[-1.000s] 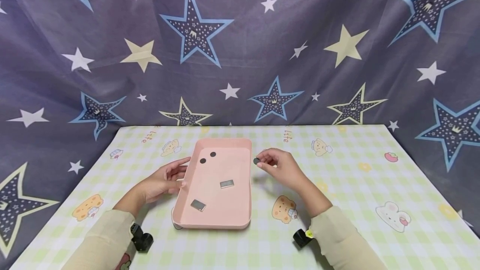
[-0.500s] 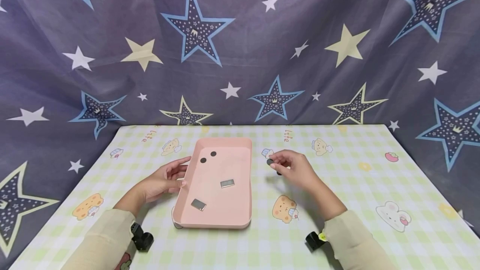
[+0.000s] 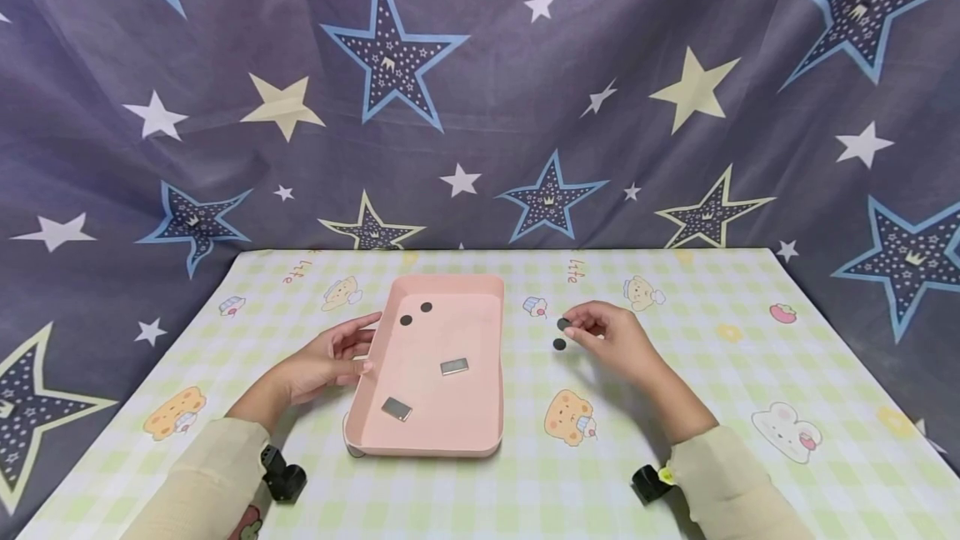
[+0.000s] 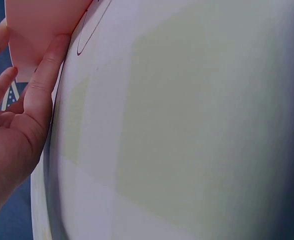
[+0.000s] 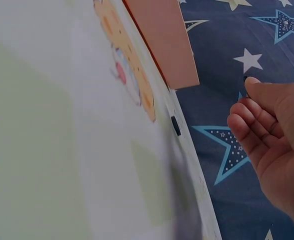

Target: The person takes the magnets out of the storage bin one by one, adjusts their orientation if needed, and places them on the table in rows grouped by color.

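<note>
A shallow pink tray [image 3: 465, 432] lies on the table. Inside it are two black discs [image 3: 426, 307] near the far left corner and two silver rectangular pieces [image 3: 453, 367]. My left hand [image 3: 318, 367] rests its fairly straight fingers and thumb against the outside of the tray's left wall, as the left wrist view also shows. To the right of the tray, my right hand [image 3: 611, 340] pinches a small black disc [image 3: 563, 324] between thumb and forefinger, raised over the table. Just below that disc, another black disc [image 3: 559, 344] lies on the cloth.
A green-and-white checked tablecloth [image 3: 750, 373] with printed cartoon figures covers the table. Behind the far edge hangs a dark star-patterned curtain [image 3: 480, 107]. A black wrist camera [image 3: 651, 484] sits by the right sleeve, and another [image 3: 283, 475] by the left.
My right hand has moved right, away from the tray, still pinching its disc. The disc on the cloth has come into view beneath it. My left hand and the tray have stayed put.
</note>
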A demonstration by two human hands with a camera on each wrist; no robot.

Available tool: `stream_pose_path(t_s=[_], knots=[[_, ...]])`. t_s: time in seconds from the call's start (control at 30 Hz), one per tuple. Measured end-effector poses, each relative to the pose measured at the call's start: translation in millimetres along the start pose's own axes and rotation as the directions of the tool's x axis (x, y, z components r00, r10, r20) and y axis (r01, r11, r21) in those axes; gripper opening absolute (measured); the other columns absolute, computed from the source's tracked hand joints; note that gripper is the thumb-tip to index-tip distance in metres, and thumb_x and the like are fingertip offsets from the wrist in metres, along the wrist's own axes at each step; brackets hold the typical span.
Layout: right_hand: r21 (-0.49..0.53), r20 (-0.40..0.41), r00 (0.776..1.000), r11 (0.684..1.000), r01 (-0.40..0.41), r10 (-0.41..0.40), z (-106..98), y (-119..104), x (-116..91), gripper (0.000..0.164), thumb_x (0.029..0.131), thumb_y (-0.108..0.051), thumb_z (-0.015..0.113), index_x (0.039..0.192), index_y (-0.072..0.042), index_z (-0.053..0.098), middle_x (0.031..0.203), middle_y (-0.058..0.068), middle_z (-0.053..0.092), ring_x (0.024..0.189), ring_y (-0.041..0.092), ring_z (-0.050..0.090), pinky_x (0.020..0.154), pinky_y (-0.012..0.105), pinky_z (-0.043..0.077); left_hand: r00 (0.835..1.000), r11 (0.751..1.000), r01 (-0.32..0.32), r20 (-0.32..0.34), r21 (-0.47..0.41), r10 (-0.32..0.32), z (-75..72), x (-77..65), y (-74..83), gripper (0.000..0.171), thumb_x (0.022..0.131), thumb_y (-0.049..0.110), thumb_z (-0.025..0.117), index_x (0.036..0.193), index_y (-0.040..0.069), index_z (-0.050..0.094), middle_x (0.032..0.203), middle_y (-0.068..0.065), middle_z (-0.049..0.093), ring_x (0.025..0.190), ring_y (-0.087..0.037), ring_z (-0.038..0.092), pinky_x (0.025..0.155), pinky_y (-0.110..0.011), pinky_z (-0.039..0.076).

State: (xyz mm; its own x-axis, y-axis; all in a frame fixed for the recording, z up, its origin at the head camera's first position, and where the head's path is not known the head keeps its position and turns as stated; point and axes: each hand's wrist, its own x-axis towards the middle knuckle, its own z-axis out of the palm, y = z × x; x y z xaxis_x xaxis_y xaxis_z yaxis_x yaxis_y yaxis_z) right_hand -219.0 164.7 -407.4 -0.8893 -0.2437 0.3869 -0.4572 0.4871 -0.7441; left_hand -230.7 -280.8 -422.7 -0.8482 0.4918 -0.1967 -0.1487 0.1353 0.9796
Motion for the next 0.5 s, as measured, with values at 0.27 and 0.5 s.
stream_pose_path(t_s=[0.27, 0.5], knots=[[0.009, -0.022, 1.000, 1.000, 0.012, -0.012, -5.3, 11.3, -4.4, 0.012, 0.085, -0.003, 0.073, 0.097, -0.001, 0.070, 0.079, -0.001, 0.067, 0.070, 0.012, 0.060, 0.063, 0.022, 0.052, 1.000, 1.000, -0.018, 0.010, 0.008, 0.017, -0.1, -1.0, 1.0, 0.083, 0.090, -0.001, 0.064, 0.156, 0.006, 0.015, 0.152, -0.029, 0.026, 0.124, -0.020, 0.048, 0.092, -0.033, 0.051], [0.015, 0.016, 0.996, 0.996, -0.092, 0.092, -12.1, 15.8, -6.4, 0.013, 0.087, -0.005, 0.072, 0.099, -0.001, 0.071, 0.083, 0.002, 0.067, 0.073, 0.017, 0.061, 0.065, 0.024, 0.052, 1.000, 1.000, -0.009, 0.019, -0.002, 0.009, -1.0, -0.5, 0.2, 0.084, 0.090, -0.002, 0.064, 0.157, 0.006, 0.014, 0.153, -0.029, 0.025, 0.124, -0.018, 0.048, 0.093, -0.034, 0.051]])
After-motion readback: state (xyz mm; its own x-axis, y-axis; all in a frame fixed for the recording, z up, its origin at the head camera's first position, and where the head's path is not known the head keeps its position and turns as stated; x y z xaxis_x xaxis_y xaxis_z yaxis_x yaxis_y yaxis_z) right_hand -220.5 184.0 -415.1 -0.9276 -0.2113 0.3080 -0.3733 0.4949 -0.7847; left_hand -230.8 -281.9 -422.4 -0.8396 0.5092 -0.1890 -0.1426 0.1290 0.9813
